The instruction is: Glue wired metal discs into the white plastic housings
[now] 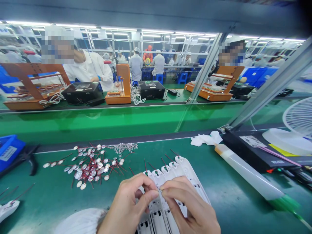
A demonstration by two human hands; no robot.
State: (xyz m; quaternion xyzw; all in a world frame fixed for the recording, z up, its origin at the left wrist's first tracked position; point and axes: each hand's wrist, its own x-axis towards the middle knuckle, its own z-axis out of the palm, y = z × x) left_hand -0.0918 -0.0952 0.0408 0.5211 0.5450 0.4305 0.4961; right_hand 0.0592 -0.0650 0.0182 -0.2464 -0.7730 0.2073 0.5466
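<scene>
My left hand [136, 198] and my right hand [187, 201] meet over a row of white plastic housings [156, 216]. Thumb and forefinger of each are pinched together, tip nearly to tip. Whatever they hold is too small to make out. Several housings lie side by side, with small green circuit boards and red wires [171, 158] at their far ends. Beyond my left hand is a loose heap of round metal discs with red leads [92, 167]. A pile of tiny clear parts [123, 148] lies just behind the heap.
At left are a blue bin [11, 151], dark-handled pliers [31, 162] and another white housing [8, 209]. To the right lie a glue bottle [248, 172], crumpled tissue [206, 138], a black box [243, 149] and a fan [298, 117]. Co-workers sit past the green conveyor belt [122, 122].
</scene>
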